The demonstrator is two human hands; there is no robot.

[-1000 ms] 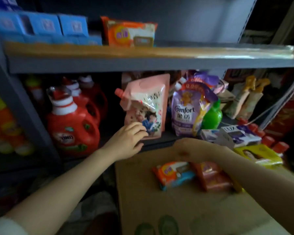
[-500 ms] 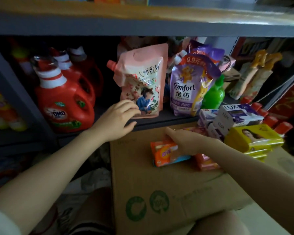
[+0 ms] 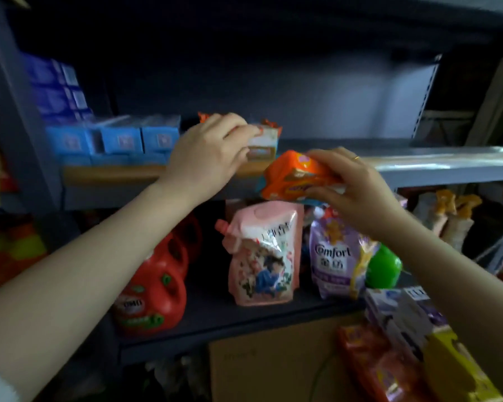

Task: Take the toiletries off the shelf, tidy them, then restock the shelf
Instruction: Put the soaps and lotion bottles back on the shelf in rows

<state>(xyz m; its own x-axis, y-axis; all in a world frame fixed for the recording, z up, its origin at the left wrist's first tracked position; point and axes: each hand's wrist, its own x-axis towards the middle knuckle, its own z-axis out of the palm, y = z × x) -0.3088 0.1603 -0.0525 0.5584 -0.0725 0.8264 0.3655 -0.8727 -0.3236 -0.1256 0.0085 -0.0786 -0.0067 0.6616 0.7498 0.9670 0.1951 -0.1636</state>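
My right hand grips an orange soap pack and holds it in the air just in front of the upper shelf's edge. My left hand is up on that shelf, its fingers curled over the top of another orange soap pack that stands there. Blue boxes line the shelf to the left of that pack. The shelf to the right of the hands is bare.
The lower shelf holds red detergent jugs, a pink refill pouch, a purple Comfort pouch and a green bottle. A cardboard box below carries more soap packs, white and purple boxes and a yellow pack.
My right hand picked an orange soap pack off the cardboard box and lifted it to the upper shelf. My left hand left the pink pouch and rose to the pack on the shelf.
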